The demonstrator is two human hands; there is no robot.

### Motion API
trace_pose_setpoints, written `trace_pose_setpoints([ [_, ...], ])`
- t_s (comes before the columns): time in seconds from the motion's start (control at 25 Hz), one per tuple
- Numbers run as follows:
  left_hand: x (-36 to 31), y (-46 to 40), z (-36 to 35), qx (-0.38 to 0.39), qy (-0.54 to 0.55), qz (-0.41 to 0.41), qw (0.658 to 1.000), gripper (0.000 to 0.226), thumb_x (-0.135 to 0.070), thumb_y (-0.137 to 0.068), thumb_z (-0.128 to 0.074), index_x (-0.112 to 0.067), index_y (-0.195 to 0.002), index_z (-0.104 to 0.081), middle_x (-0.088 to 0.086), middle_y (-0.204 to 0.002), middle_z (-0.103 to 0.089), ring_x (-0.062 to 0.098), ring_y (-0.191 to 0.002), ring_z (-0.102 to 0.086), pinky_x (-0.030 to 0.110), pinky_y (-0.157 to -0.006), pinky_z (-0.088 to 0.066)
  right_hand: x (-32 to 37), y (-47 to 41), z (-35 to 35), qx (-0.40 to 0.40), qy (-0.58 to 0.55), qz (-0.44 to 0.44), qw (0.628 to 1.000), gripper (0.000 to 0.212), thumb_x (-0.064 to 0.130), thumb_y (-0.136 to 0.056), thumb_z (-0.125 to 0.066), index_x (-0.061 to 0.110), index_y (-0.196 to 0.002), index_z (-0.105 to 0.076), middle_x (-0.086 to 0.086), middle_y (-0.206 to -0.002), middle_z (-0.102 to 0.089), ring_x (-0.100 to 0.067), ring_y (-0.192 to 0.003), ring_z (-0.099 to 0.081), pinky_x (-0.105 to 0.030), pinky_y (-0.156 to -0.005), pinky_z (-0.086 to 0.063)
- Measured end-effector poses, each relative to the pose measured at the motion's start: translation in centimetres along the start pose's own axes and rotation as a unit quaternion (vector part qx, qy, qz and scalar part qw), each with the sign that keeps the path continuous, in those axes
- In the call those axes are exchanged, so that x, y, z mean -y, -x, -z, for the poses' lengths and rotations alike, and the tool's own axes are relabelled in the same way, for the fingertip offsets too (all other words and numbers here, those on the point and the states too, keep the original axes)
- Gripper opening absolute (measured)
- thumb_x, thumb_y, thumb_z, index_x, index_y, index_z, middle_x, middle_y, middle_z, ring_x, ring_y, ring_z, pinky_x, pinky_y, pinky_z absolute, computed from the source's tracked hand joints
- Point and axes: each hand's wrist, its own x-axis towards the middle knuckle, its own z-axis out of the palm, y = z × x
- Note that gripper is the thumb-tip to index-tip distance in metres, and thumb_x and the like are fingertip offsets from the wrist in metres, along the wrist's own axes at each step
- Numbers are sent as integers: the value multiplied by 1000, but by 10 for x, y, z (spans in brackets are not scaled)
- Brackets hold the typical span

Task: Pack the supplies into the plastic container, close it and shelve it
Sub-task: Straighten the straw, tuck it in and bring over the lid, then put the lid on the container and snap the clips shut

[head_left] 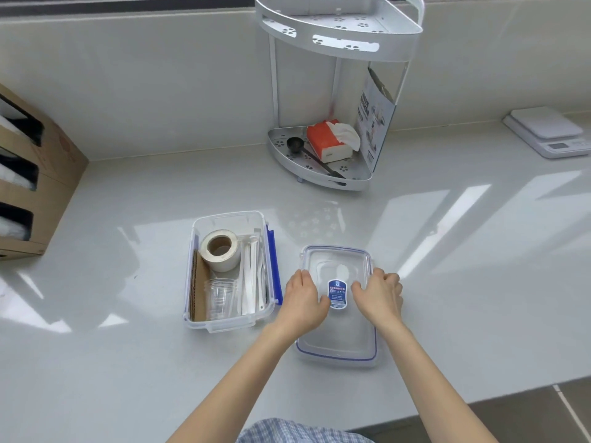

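Already both hands, left hand point(303, 295) and right hand point(380, 294), curled onto the lid point(339, 334), which looked light, stiff, slippery, best gripped at its long edges.

We look from one head-worn wide-angle view, angled forward and down over the white counter point(447, 282). Both forearms enter from six o'clock, close beneath us; the corner rack point(323, 155) stands farther off toward twelve.
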Motion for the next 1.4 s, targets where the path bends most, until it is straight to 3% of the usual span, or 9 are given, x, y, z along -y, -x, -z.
trace_pose_setpoints([
  [0.24,3,0,-11,6,25,30,999,70,-23,-91,-39,3,-140,2,18,-155,4,30,-143,6,37,-118,-1,-10,1,-7,11,31,-13,999,37,21,-91,-43,-2,-119,-45,-22,-131,-37,-37,-123,-35,-44,-100,-33],
  [0.44,10,1,-9,2,23,7,1000,68,-24,-89,-42,-1,-141,-5,16,-155,-2,30,-144,3,36,-118,-4,-10,2,-5,0,7,-8,1000,33,15,-92,-40,-8,-116,-46,-27,-129,-36,-43,-120,-37,-42,-97,-37],
  [0.6,10,6,-7,5,13,-24,1000,67,-21,-90,-41,-4,-142,-3,13,-156,4,35,-142,-4,38,-117,-9,-6,5,-2,-13,-47,-14,999,31,13,-93,-39,-10,-113,-46,-28,-130,-35,-42,-120,-36,-40,-93,-37],
  [0.84,0,15,12,-57,55,-90,993,62,-21,-90,-40,-10,-143,-9,7,-157,-2,31,-141,-14,34,-113,-16,2,2,14,-72,-111,-8,991,31,9,-91,-40,-10,-114,-48,-30,-128,-36,-43,-120,-36,-40,-96,-34],
  [0.96,2,20,31,-116,75,-128,982,58,-19,-91,-39,-13,-143,-14,2,-156,-9,23,-142,-14,28,-113,-13,17,-1,24,-94,-148,25,984,16,8,-89,-41,-2,-89,-53,-28,-118,-42,-42,-115,-39,-37,-86,-35],
  [1.08,11,21,52,-163,89,-147,972,55,-14,-91,-40,-12,-142,-18,3,-155,-15,18,-143,-14,24,-113,-11,37,-2,24,-87,-172,67,979,26,9,-88,-40,13,-62,-39,-21,-103,-45,-38,-112,-40,-30,-75,-29],
  [1.16,24,22,65,-195,92,-148,965,54,-9,-90,-40,-10,-141,-21,5,-154,-17,17,-143,-14,23,-112,-9,54,0,17,-78,-179,89,977,21,9,-87,-40,7,-67,-43,-21,-104,-46,-35,-111,-41,-29,-74,-28],
  [1.28,48,24,79,-234,96,-121,960,53,-1,-89,-37,-10,-140,-23,5,-154,-17,22,-140,-18,23,-110,-11,76,3,2,-63,-173,128,975,20,8,-87,-43,-8,-89,-55,-20,-107,-46,-34,-106,-46,-25,-73,-28],
  [1.4,76,27,91,-271,106,-80,954,52,5,-87,-33,-7,-138,-28,6,-153,-20,27,-136,-25,22,-106,-15,99,8,-18,-26,-166,165,972,23,7,-86,-44,-8,-100,-56,-18,-111,-45,-33,-105,-50,-22,-75,-30],
])
